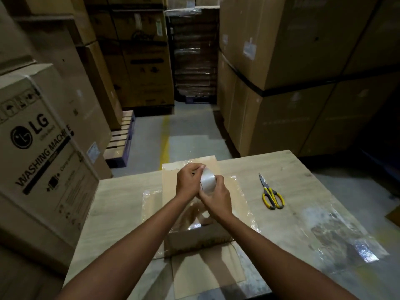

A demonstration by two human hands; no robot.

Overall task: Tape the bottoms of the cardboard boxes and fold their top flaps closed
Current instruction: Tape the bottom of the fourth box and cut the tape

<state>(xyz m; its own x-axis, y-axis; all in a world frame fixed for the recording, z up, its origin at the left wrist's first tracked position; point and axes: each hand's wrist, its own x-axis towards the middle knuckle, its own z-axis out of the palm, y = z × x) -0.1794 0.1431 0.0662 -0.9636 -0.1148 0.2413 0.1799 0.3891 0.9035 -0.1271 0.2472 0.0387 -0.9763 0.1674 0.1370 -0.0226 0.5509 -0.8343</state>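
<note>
A small cardboard box (194, 237) lies on the wooden table (292, 191) with its flaps spread flat toward and away from me. Shiny clear tape covers parts of its cardboard. Above the box, both hands hold a roll of clear tape (207, 184). My left hand (187, 180) grips the roll from the left, fingers curled over its top. My right hand (216, 199) grips it from below and the right, thumb against its side. The box's middle is hidden behind my hands.
Yellow-handled scissors (270, 192) lie on the table to the right of the box. A washing machine carton (43, 152) stands close on the left. Tall stacked cartons (292, 83) fill the right and back, with a floor aisle (184, 131) and a pallet (120, 139) beyond the table.
</note>
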